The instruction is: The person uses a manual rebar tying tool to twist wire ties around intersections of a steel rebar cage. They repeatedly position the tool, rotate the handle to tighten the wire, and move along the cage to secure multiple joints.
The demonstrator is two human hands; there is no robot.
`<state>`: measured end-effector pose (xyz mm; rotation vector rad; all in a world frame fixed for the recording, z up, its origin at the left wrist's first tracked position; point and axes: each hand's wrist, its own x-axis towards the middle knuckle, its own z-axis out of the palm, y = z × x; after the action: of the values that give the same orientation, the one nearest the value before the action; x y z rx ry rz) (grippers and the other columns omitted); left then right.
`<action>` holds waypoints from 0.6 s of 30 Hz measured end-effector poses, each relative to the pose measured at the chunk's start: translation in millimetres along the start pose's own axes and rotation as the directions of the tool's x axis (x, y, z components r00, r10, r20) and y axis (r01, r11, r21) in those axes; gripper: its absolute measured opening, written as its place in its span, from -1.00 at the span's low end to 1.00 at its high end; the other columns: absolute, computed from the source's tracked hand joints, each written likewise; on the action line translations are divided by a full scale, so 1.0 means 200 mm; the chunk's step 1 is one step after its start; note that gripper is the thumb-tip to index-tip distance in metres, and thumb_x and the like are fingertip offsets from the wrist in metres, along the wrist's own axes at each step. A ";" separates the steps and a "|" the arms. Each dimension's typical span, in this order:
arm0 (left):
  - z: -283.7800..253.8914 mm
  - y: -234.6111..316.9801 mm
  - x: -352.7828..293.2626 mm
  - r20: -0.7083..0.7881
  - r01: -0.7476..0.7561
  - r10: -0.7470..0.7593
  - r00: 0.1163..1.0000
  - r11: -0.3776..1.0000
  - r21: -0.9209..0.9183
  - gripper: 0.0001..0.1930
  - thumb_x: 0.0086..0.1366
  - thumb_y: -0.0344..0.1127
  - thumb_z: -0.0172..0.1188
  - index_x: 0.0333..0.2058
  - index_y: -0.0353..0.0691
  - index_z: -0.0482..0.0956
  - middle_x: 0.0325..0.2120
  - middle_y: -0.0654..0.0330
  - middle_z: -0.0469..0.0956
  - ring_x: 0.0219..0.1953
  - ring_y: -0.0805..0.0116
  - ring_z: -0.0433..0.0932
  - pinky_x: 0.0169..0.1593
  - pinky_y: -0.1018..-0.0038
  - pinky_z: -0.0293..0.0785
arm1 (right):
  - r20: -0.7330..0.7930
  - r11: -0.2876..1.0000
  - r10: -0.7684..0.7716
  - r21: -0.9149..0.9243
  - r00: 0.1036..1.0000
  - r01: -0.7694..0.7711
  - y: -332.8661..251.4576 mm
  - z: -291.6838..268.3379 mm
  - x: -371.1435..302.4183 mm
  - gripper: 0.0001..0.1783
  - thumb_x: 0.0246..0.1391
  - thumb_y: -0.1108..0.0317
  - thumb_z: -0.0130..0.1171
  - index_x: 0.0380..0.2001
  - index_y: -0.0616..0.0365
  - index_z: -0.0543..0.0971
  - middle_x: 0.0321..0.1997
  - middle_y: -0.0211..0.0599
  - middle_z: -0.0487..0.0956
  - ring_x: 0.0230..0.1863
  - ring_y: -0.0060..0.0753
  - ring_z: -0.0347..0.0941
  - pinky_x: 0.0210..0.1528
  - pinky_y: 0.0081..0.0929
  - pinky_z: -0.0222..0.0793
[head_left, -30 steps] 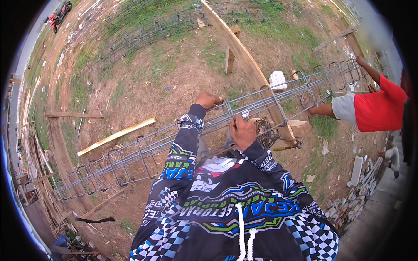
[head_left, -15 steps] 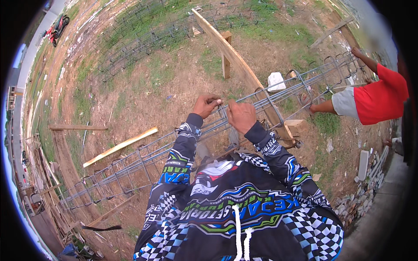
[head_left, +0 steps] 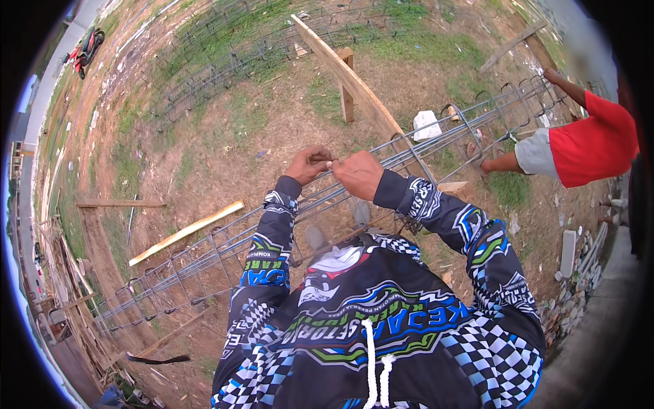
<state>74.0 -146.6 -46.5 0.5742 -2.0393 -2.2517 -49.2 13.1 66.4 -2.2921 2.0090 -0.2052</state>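
Note:
A long cage of grey steel rebar (head_left: 245, 235) with square stirrups runs slantwise in front of me, from lower left to upper right. Over its middle, my left hand (head_left: 310, 164) has thumb and fingertips pinched together. Right up against those fingertips, my right hand (head_left: 360, 176) is closed, its knuckles upward. Whatever the two hands grip between them is too small or too hidden to name. Bars of the cage pass just below both hands. A stirrup (head_left: 466, 123) stands round the bars farther right.
A plank on edge (head_left: 351, 78) crosses at the cage's right part. At far right, a person in a red shirt (head_left: 596, 140) reaches to the cage's end. A white block (head_left: 426, 127), a loose board (head_left: 186, 233), another cage (head_left: 204, 78) and rubble (head_left: 552, 317) lie around.
Both hands have shifted a little left along the cage and now meet at the fingertips. The right hand has turned, its forearm reaching farther across. The person in red has moved slightly.

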 end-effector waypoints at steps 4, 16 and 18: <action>-0.03 0.02 0.00 0.051 -0.014 0.013 0.999 1.000 0.009 -0.80 0.19 -0.50 0.29 -0.21 -0.34 0.51 -0.23 0.14 0.63 -0.10 0.36 0.60 0.00 0.43 0.53 | -0.015 0.998 0.057 -0.017 0.998 -0.057 -0.01 -0.03 -0.01 -0.90 -0.10 0.42 0.15 -0.50 0.24 0.50 -0.64 -0.17 0.56 -0.56 -0.22 0.59 -0.54 -0.32 0.46; 0.03 0.02 0.02 -0.039 0.033 -0.031 0.999 0.998 0.062 -0.90 0.26 -0.49 0.23 -0.27 -0.32 0.50 -0.26 0.16 0.64 -0.18 0.44 0.59 -0.07 0.48 0.54 | -0.064 0.979 0.202 -0.010 0.977 -0.203 0.14 -0.01 0.02 -0.86 -0.15 0.41 0.20 -0.47 0.21 0.51 -0.58 -0.13 0.59 -0.46 -0.13 0.62 -0.44 -0.25 0.49; 0.04 0.01 0.02 -0.034 -0.021 0.021 0.999 1.000 0.006 -0.91 0.27 -0.50 0.22 -0.27 -0.31 0.50 -0.26 0.17 0.64 -0.17 0.44 0.59 -0.06 0.48 0.53 | 0.031 0.967 0.255 -0.013 0.966 -0.255 0.22 -0.02 0.07 -0.84 -0.18 0.38 0.22 -0.47 0.21 0.55 -0.53 -0.10 0.61 -0.41 -0.08 0.62 -0.36 -0.19 0.50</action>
<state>68.0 -140.0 -44.8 0.5849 -2.0276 -2.2096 -91.8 -6.7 64.8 -1.9992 2.2640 -0.1394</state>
